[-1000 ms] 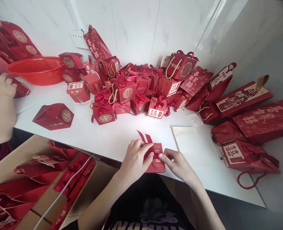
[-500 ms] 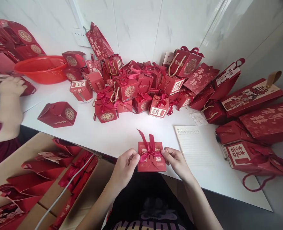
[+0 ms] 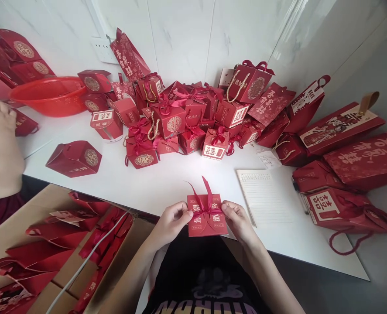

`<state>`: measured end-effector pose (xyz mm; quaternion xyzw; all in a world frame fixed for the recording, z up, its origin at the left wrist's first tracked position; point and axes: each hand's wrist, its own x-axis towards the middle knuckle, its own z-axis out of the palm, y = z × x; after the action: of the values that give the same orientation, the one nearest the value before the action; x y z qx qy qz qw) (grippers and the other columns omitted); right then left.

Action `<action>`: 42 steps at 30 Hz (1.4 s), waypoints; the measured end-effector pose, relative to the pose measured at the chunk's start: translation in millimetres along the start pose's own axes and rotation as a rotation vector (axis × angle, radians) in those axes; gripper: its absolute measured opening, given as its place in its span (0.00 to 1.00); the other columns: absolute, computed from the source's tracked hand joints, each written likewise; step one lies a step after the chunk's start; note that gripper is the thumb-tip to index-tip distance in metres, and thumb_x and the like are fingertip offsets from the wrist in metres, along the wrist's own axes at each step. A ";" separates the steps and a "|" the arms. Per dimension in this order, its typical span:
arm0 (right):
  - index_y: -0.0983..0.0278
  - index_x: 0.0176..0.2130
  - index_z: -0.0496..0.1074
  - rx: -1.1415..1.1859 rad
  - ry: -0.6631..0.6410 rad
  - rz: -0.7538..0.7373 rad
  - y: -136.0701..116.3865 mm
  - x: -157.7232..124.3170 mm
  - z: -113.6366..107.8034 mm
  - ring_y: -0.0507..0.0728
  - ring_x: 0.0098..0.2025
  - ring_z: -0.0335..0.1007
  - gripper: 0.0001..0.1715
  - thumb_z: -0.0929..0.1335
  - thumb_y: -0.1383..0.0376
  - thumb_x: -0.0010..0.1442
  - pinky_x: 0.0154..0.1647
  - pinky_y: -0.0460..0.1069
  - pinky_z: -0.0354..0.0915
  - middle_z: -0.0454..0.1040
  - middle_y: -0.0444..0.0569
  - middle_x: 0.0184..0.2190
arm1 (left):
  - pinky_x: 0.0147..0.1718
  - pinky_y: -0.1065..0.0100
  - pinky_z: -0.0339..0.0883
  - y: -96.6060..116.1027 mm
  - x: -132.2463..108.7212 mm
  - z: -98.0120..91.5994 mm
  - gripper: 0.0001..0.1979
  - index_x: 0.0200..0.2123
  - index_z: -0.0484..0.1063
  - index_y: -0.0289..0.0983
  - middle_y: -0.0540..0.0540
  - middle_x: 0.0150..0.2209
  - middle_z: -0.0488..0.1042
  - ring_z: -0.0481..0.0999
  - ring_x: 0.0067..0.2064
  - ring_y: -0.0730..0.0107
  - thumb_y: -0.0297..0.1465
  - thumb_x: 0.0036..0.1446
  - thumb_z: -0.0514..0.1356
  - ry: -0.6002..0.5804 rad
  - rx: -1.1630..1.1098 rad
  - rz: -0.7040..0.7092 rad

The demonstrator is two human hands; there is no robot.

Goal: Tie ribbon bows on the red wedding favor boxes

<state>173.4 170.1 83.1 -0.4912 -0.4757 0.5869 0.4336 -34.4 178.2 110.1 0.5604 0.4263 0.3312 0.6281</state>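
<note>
A small red gift box (image 3: pixel 200 230) with gold lettering sits at the table's front edge, close to my body, its top facing up. A dark red ribbon (image 3: pixel 207 192) is tied in a bow across it, with two tails standing up toward the far side. My left hand (image 3: pixel 173 222) pinches the left loop of the bow between thumb and fingers. On the opposite side, my right hand (image 3: pixel 241 222) pinches the right loop. The ribbon runs sideways over the lid between both hands. What the curled fingers cover is hidden.
Several finished red gift boxes (image 3: pixel 172 120) are piled along the wall. An open notebook (image 3: pixel 260 196) lies to the right, a single red box (image 3: pixel 75 159) to the left. Below stands a cardboard carton (image 3: pixel 141 235) of red packaging. A co-worker's hand (image 3: pixel 0 115) is near a red basket (image 3: pixel 49 102).
Both hands have drawn the bow's loops slightly outward, so the ribbon looks tauter and the loops narrower. The co-worker's hand has shifted left, and the whole view has moved a little.
</note>
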 end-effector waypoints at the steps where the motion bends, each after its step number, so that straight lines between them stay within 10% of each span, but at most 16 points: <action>1: 0.60 0.19 0.48 -0.002 -0.001 0.001 0.4 0.7 -0.6 0.48 0.21 0.39 0.33 0.63 0.40 0.54 0.23 0.47 0.45 0.45 0.38 0.18 | 0.26 0.72 0.49 -1.4 0.6 -0.3 0.19 0.23 0.52 0.37 0.54 0.24 0.54 0.52 0.26 0.75 0.40 0.58 0.55 -0.005 -0.007 -0.001; 6: 0.62 0.20 0.55 -0.107 0.035 -0.001 -9.5 -7.2 -12.2 0.50 0.22 0.47 0.29 0.62 0.43 0.58 0.25 0.47 0.48 0.52 0.40 0.18 | 0.30 0.69 0.54 -6.6 1.8 -10.8 0.17 0.24 0.57 0.37 0.52 0.24 0.57 0.58 0.28 0.71 0.42 0.59 0.52 0.049 0.030 0.059; 13: 0.59 0.39 0.59 -0.486 -0.045 -0.065 -17.7 -41.1 -17.8 0.55 0.33 0.60 0.30 0.72 0.46 0.47 0.35 0.49 0.61 0.64 0.44 0.33 | 0.56 0.61 0.57 -9.6 10.9 -12.9 0.21 0.52 0.62 0.37 0.40 0.54 0.67 0.64 0.57 0.60 0.43 0.62 0.47 0.165 0.139 0.129; 17: 0.60 0.49 0.56 -0.549 -0.048 -0.054 -8.4 -31.8 -22.2 0.56 0.35 0.64 0.32 0.70 0.50 0.52 0.37 0.51 0.64 0.65 0.46 0.36 | 0.48 0.63 0.64 -17.2 7.5 -9.8 0.17 0.40 0.68 0.36 0.43 0.40 0.76 0.74 0.46 0.61 0.41 0.63 0.46 0.295 0.123 0.137; 22: 0.61 0.48 0.58 -0.553 0.524 -0.159 3.2 -14.9 -39.6 0.54 0.29 0.62 0.23 0.63 0.50 0.59 0.30 0.51 0.63 0.60 0.43 0.30 | 0.24 0.67 0.60 -28.1 -10.8 -24.4 0.24 0.13 0.57 0.39 0.52 0.10 0.57 0.62 0.17 0.71 0.36 0.62 0.46 0.572 0.006 0.118; 25: 0.60 0.46 0.60 -0.465 0.560 -0.151 3.6 -15.0 -43.1 0.55 0.31 0.63 0.21 0.62 0.49 0.61 0.33 0.52 0.65 0.63 0.45 0.31 | 0.23 0.68 0.56 -25.6 -16.8 -33.5 0.22 0.13 0.56 0.39 0.52 0.11 0.56 0.59 0.17 0.72 0.33 0.60 0.47 0.699 0.007 0.182; 32: 0.55 0.58 0.54 -0.312 0.119 -0.260 1.0 -8.3 -40.3 0.66 0.61 0.57 0.40 0.68 0.44 0.53 0.55 0.63 0.63 0.56 0.57 0.61 | 0.36 0.65 0.63 2.0 -8.7 -3.5 0.22 0.25 0.71 0.37 0.46 0.27 0.74 0.73 0.33 0.62 0.46 0.59 0.49 0.165 0.371 -0.087; 38: 0.54 0.59 0.49 -0.326 0.052 -0.112 -8.2 -7.0 -33.7 0.65 0.62 0.57 0.42 0.70 0.49 0.53 0.55 0.63 0.64 0.51 0.58 0.64 | 0.33 0.67 0.64 5.5 -3.6 26.9 0.24 0.23 0.70 0.36 0.47 0.25 0.74 0.74 0.31 0.64 0.48 0.59 0.51 0.027 0.206 -0.176; 42: 0.60 0.55 0.51 -0.377 0.235 0.030 -10.5 -19.7 -25.1 0.64 0.51 0.68 0.42 0.69 0.45 0.51 0.43 0.59 0.70 0.61 0.61 0.54 | 0.34 0.68 0.64 5.4 -3.7 30.2 0.17 0.26 0.69 0.36 0.48 0.27 0.72 0.72 0.33 0.65 0.43 0.58 0.54 0.028 0.222 -0.120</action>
<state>201.5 156.1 95.0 -0.6355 -0.5161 0.4326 0.3777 -8.3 163.0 116.3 0.5952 0.5020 0.2516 0.5749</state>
